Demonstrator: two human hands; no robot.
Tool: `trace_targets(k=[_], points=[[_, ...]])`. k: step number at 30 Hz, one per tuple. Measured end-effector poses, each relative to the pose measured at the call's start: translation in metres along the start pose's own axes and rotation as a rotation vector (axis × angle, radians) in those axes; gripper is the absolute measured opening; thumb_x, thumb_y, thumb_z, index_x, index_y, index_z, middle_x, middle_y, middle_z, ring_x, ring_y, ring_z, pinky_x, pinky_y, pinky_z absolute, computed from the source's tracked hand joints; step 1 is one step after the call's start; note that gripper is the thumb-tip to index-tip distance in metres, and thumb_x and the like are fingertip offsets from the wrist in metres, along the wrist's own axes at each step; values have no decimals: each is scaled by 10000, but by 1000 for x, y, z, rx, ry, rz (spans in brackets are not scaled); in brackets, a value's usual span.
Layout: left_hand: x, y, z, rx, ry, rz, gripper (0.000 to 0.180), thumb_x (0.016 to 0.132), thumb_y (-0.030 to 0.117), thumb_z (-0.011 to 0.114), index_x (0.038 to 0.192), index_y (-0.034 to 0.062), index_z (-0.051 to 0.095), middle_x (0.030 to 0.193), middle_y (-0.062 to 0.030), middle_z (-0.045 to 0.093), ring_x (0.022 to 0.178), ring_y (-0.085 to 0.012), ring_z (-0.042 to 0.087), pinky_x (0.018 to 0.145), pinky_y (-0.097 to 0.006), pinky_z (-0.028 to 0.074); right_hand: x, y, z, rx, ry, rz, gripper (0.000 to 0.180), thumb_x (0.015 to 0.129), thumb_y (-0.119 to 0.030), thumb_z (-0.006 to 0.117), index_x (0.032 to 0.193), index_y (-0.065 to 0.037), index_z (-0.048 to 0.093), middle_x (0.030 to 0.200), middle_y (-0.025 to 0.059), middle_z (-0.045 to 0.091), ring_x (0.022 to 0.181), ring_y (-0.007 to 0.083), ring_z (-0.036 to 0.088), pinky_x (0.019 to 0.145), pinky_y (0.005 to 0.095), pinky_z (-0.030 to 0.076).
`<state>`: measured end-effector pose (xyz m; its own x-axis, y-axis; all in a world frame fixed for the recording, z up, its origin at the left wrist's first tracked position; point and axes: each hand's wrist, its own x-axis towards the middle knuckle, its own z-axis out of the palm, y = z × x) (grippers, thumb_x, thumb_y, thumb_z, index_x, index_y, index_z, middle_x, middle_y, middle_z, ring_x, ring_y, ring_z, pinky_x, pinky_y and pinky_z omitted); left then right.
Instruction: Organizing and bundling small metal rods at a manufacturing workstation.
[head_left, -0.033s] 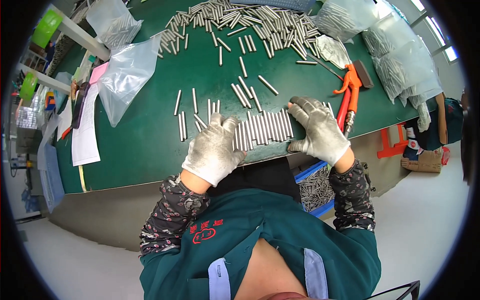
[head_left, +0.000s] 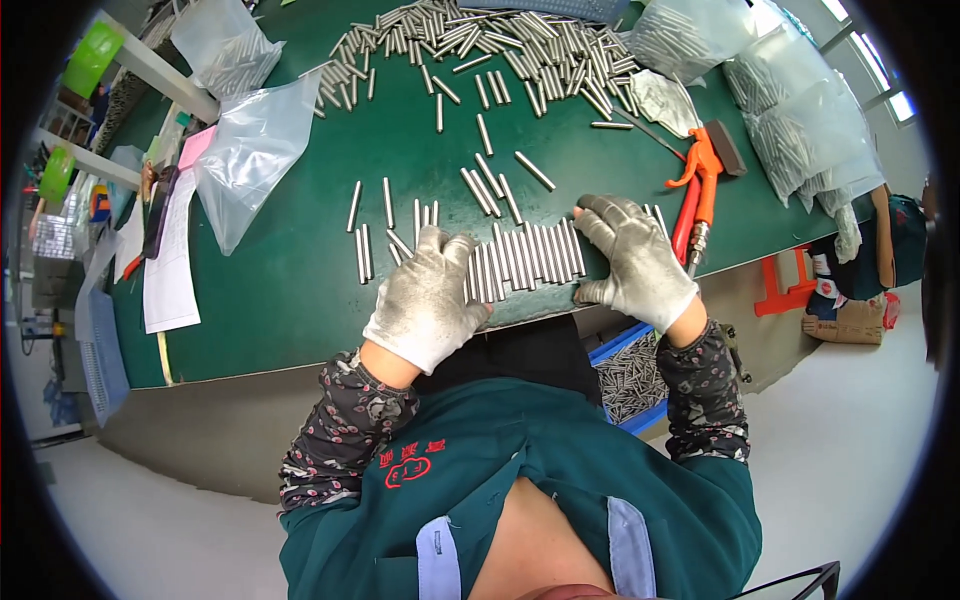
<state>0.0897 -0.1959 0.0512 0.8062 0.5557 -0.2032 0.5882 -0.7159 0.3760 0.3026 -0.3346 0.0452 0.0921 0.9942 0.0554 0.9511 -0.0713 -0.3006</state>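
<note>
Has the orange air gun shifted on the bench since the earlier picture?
No, the orange air gun shows no visible shift in any direction against the green table.

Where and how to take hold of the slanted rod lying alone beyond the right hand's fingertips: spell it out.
The slanted rod is probably best taken across its middle, from above and the right. It is slim, straight and lies flat, so its long sides suit a pinch; loose rods sit to its left.

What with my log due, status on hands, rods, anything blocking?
Left hand at left end, right hand at right. Metal rods side by side between. Loose rods lying beyond.
</note>
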Motion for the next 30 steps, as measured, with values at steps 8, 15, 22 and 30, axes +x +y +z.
trace_targets(k=[8, 15, 22, 30], points=[[0, -7, -6, -57, -68, 174, 894, 573, 239, 834, 1344, 80, 410, 1383, -143, 366, 1100, -356, 553, 900, -392, 496, -22, -2, -35, -27, 123, 176, 707, 584, -227, 778, 1213, -6, 542, 1191, 160, 553, 1087, 347, 517, 930, 417, 429], [0, -17, 2, -191, -46, 170, 798, 592, 152, 808, 1299, 36, 455, 1348, -136, 424, 1103, -323, 552, 904, -366, 486, -37, 14, -29, -261, 295, 530, 253, 766, -86, 602, 1014, -101, 653, 869, 107, 648, 843, 297, 613, 736, 393, 492], [5, 0, -7, -83, -42, 190, 777, 611, 211, 803, 1294, 52, 469, 1366, -117, 424, 1095, -337, 561, 911, -377, 490, -24, 1, -4, -439, 206, 446, 223, 770, -92, 602, 991, -103, 633, 800, 95, 606, 787, 282, 608, 694, 402, 488], [5, -3, -2, -69, 22, 243, 768, 636, 274, 793, 1308, 90, 468, 1343, -100, 424, 1031, -324, 591, 845, -387, 517, -4, -18, -12, -19, 158, 282, 520, 690, -295, 707, 1134, -53, 581, 1005, 155, 605, 951, 322, 580, 795, 419, 469]])
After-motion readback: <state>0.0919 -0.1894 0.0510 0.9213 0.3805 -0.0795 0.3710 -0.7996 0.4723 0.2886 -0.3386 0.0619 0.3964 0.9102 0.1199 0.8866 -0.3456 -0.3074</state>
